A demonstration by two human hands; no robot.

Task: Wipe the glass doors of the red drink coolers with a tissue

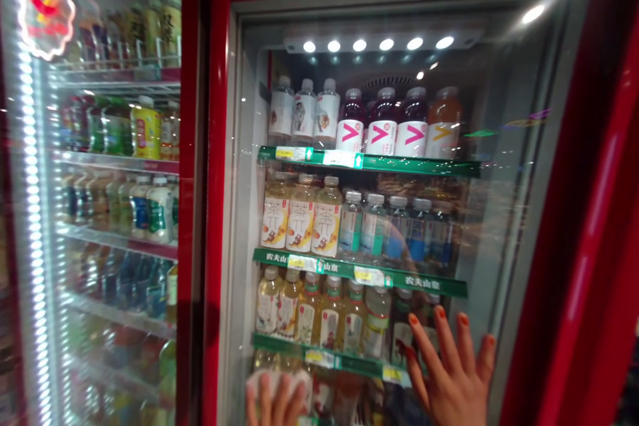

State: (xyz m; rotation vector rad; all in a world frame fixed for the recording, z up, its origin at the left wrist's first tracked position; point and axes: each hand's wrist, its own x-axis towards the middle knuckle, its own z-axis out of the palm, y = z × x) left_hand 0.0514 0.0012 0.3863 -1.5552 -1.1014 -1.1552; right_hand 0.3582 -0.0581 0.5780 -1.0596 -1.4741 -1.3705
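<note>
Fingers spread wide, my right hand [453, 376] is at the glass door [514, 226] of a red-framed drinks cooler, low and to the right. My left hand [276, 406] is at the bottom edge, its fingers over a pale, folded white cloth [301, 383] that lies between them and the glass. Only the fingers of this hand show; the palm is below the picture. Behind the door, rows of bottles [328, 216] stand on shelves with green strips. Faint reflections cross the pane.
A second cooler [120, 160] with bottles stands on the left, lit by a bright vertical strip [34, 213] and a glowing round sign [47, 12]. A red post [192, 146] separates the coolers. The red door frame [554, 226] runs down the right.
</note>
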